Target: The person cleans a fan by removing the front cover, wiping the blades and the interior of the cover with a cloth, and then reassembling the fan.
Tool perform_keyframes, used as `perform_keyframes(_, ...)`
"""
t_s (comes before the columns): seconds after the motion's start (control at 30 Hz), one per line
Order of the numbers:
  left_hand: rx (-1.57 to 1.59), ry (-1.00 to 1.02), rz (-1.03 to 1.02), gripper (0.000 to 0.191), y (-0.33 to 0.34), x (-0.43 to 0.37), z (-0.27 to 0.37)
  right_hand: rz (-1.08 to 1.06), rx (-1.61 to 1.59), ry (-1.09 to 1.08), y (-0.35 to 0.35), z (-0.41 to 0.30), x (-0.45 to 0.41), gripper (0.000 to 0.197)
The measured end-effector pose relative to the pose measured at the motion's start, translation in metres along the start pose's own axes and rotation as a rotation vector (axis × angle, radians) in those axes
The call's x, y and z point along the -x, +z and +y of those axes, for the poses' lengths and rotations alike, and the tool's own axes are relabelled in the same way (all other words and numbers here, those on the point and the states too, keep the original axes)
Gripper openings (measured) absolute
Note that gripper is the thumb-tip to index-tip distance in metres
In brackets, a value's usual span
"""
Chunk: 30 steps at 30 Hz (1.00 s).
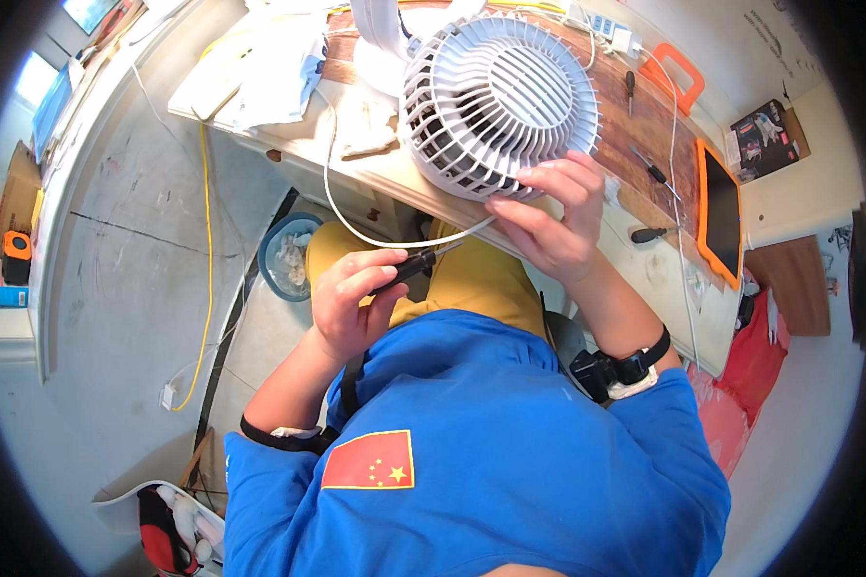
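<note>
My left hand (357,299) holds a black-handled screwdriver (408,270) above my lap, its thin shaft pointing right, towards the desk edge. At the desk's front edge a white electric fan (501,108) leans with its slatted round grille facing up. Fingers of my right hand (559,216) rest on the grille's near rim, with the thumb against the lower edge of the housing. A white cable (339,209) hangs in a loop off the desk and runs up towards the fan's near edge by my right thumb. The screwdriver's tip is apart from the fan.
Several screwdrivers (649,235) lie on the desk (620,133) at right, near an orange-framed tablet (720,216) and a power strip (606,27). A crumpled cloth (369,130) and plastic bag (281,83) lie left of the fan. Below are a blue bin (265,263) and yellow cable (208,216).
</note>
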State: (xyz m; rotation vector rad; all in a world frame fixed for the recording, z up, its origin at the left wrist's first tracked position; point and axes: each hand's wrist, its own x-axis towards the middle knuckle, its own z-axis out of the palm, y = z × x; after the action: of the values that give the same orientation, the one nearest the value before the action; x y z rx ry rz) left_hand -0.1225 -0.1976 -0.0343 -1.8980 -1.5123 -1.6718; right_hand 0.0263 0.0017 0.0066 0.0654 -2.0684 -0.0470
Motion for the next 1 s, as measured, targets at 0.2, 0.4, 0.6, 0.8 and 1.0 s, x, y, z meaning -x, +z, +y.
perform_keyframes(0.2, -0.025, -0.029, 0.03, 0.03, -0.005, 0.0, -0.003, 0.015, 0.045, -0.104, 0.003, -0.008, -0.023, 0.021)
perform_keyframes(0.4, -0.023, -0.018, 0.085, 0.031, -0.007, 0.001, -0.003, -0.037, 0.166, -0.03, 0.016, -0.016, -0.028, 0.018)
perform_keyframes(0.6, -0.04, -0.026, 0.043, 0.03, -0.014, 0.008, -0.007, -0.158, 0.197, -0.01, 0.015, -0.027, -0.038, 0.016)
perform_keyframes(0.8, -0.017, -0.043, 0.038, 0.029, -0.018, 0.011, -0.005, -0.19, 0.165, -0.001, 0.017, -0.028, -0.042, 0.015)
perform_keyframes(1.0, 0.0, -0.017, 0.095, 0.033, -0.02, 0.012, -0.008, -0.233, 0.211, 0.027, 0.018, -0.034, -0.048, 0.013)
